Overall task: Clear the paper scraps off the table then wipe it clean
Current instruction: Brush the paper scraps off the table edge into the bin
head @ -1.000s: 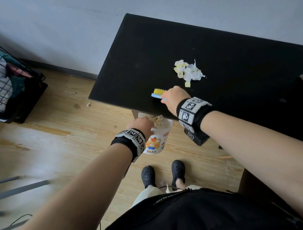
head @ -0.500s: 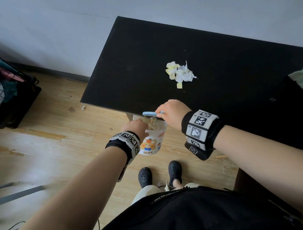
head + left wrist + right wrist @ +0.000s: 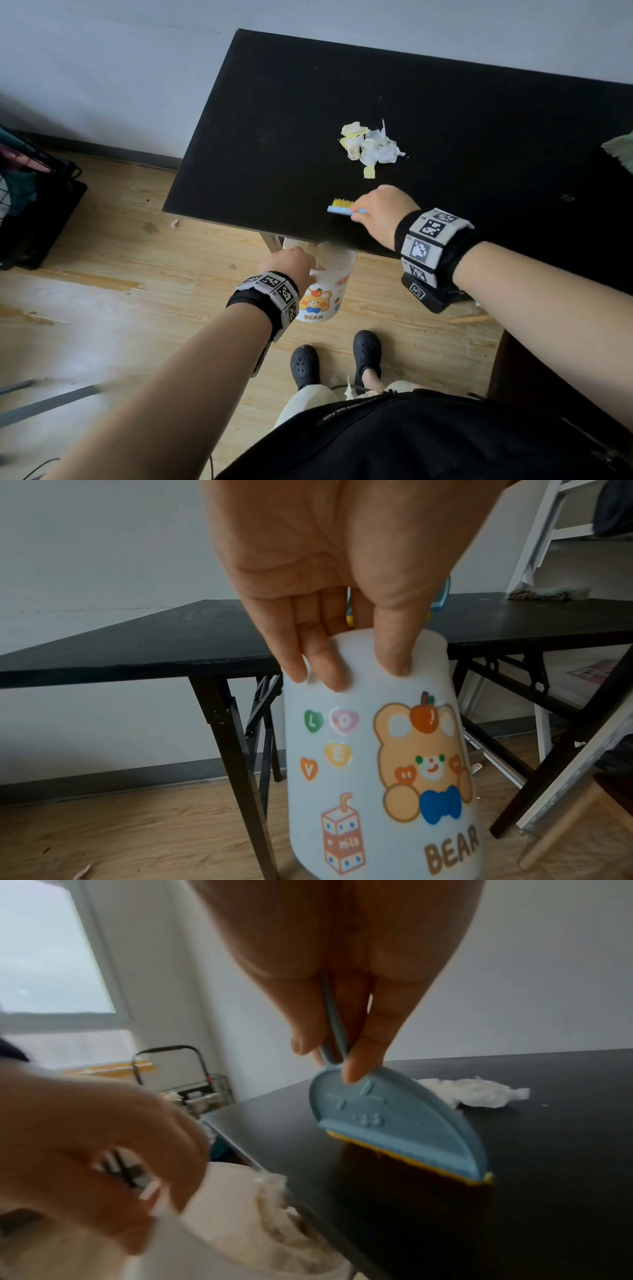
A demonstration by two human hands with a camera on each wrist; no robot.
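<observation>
Fingers (image 3: 363,1053) of the right hand (image 3: 383,212) pinch the handle of a blue brush (image 3: 344,207) with yellow bristles, low on the black table (image 3: 274,137). Left hand (image 3: 289,265) fingers (image 3: 322,664) curl over the rim of a white bucket (image 3: 377,750) below the table edge. Paper scraps (image 3: 371,147) lie mid-table, above the brush.

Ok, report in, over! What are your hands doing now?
Right hand grips brush on table. Left hand holds bin below edge. Paper scraps remain. Nothing blocking.
</observation>
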